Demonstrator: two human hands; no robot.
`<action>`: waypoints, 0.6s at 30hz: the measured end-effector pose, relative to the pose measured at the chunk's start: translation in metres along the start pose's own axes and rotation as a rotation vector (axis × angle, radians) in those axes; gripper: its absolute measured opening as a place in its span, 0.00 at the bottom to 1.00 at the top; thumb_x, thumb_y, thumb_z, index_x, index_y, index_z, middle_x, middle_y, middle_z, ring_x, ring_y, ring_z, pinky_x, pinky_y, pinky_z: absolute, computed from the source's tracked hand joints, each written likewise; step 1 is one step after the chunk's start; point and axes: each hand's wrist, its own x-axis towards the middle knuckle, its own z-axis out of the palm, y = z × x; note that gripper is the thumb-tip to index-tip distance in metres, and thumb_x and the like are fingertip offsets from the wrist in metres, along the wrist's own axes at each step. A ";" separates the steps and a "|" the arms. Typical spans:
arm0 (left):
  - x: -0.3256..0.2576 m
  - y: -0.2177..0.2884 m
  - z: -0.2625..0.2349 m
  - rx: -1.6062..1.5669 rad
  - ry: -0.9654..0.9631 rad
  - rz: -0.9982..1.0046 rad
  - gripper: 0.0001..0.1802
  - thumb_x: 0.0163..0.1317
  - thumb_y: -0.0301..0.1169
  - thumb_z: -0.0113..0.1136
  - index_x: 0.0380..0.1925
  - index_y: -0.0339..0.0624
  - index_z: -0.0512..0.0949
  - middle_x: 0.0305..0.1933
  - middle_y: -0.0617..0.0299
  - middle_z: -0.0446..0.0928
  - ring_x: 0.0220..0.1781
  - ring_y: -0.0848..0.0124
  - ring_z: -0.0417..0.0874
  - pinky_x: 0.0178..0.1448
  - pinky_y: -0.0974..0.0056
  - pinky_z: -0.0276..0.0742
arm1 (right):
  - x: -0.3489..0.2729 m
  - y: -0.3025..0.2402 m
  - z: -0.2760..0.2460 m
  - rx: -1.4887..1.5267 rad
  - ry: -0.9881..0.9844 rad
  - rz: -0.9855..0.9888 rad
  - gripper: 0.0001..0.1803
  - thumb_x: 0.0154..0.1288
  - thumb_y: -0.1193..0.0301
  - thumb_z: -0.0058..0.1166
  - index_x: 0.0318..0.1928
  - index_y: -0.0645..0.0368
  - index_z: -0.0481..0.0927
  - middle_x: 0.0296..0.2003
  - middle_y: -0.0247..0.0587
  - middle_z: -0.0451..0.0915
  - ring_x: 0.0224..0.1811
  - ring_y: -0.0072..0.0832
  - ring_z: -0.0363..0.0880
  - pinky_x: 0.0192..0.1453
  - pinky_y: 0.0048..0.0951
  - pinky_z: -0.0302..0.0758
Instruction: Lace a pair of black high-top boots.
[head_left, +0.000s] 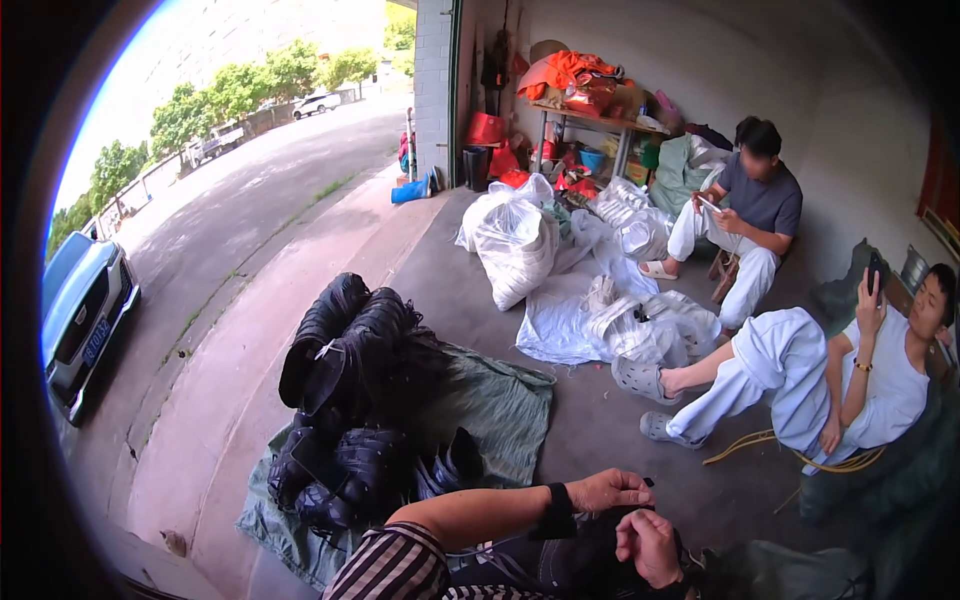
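Black piece [598, 548] sits in your lap, just off the near-right edge of the green sheet [505, 400]. Your left hand [608, 491] looks pinched on its upper edge, a dark tip poking past the fingers; your right hand [648, 546] is curled close in front, can't tell if it grips anything. Reads as mid-handwork on one piece; next move likely calls for left holding steady while right works that edge. Black stacks [345, 345] crowd the sheet's left side up to its far edge. Beyond its right corner: white bags [512, 240], two seated people [765, 205] with phones.
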 end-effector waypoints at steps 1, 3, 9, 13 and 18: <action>0.001 0.002 0.000 0.003 -0.005 0.004 0.13 0.63 0.37 0.60 0.38 0.38 0.79 0.35 0.63 0.77 0.41 0.70 0.77 0.51 0.67 0.72 | -0.015 -0.023 0.005 -0.034 -0.018 -0.090 0.18 0.71 0.63 0.43 0.29 0.64 0.75 0.20 0.39 0.74 0.15 0.21 0.69 0.21 0.20 0.67; -0.007 0.006 0.009 0.497 -0.135 0.179 0.17 0.62 0.38 0.60 0.46 0.40 0.77 0.43 0.60 0.75 0.50 0.69 0.75 0.56 0.65 0.70 | -0.046 -0.068 0.012 -0.086 -0.093 -0.407 0.19 0.71 0.62 0.42 0.28 0.63 0.73 0.19 0.41 0.73 0.14 0.20 0.67 0.19 0.19 0.65; -0.018 0.032 0.069 0.160 -0.555 0.030 0.20 0.66 0.45 0.53 0.42 0.38 0.77 0.34 0.67 0.76 0.36 0.77 0.75 0.42 0.69 0.71 | -0.074 -0.079 0.015 -0.284 -0.053 -0.387 0.18 0.73 0.62 0.38 0.29 0.61 0.71 0.21 0.37 0.71 0.17 0.19 0.66 0.23 0.20 0.65; -0.025 0.032 0.031 0.032 0.056 -0.015 0.22 0.71 0.46 0.41 0.35 0.43 0.79 0.30 0.70 0.78 0.22 0.83 0.67 0.27 0.74 0.63 | -0.067 -0.042 -0.050 0.211 0.179 -0.341 0.18 0.71 0.60 0.42 0.26 0.58 0.69 0.19 0.42 0.73 0.11 0.24 0.63 0.14 0.21 0.59; -0.075 0.080 -0.125 -0.032 0.992 0.074 0.23 0.70 0.49 0.39 0.30 0.45 0.76 0.23 0.66 0.73 0.19 0.78 0.63 0.23 0.70 0.58 | -0.128 0.004 -0.259 0.537 0.699 -0.320 0.13 0.72 0.58 0.43 0.31 0.49 0.72 0.22 0.30 0.74 0.14 0.19 0.64 0.17 0.20 0.61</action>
